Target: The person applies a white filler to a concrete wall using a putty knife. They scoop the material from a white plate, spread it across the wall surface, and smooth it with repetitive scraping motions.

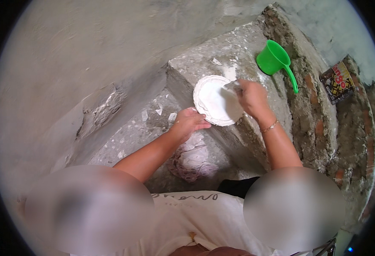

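Note:
A round white dish filled with smooth white paste rests at the edge of a concrete step. My left hand grips its near-left rim, fingers bent against the side. Over the dish's right side, my right hand is closed around a small flat greyish piece that looks like a scraper blade. That piece reaches over the paste, and its grip end is hidden inside my fingers. A shadow falls on the paste below it.
Beyond my right hand a green plastic dipper stands on the step. A dark printed packet leans on rough brickwork at right. A crumpled, white-smeared cloth lies below my left hand. The plastered wall rises at left.

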Motion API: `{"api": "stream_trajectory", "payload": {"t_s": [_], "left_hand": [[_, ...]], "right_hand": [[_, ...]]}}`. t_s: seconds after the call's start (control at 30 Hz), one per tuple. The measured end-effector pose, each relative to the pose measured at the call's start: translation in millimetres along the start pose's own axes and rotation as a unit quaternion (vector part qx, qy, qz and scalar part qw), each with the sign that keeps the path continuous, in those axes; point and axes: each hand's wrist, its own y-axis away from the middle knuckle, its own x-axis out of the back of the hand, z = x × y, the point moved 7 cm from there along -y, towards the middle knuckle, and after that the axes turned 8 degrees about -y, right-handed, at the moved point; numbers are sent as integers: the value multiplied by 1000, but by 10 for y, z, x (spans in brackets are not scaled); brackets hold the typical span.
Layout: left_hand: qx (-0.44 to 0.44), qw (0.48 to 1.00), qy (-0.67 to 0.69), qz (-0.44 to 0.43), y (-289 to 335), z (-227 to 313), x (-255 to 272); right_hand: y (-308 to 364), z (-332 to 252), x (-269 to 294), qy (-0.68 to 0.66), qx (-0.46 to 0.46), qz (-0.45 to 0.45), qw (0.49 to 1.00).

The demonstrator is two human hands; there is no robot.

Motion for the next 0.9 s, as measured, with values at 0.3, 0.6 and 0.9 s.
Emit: {"api": "stream_trajectory", "payload": {"t_s": [0.3,0.6,0.9], "left_hand": [[40,987,-140,62,172,369,418],[90,974,-206,-36,465,768,909],[175,958,-221,-47,494,159,1372]], "right_hand": [[-747,1100,45,0,25,139,990],[-707,447,-557,32,-6,-16,999],[-641,573,114,18,-65,7,998]]}}
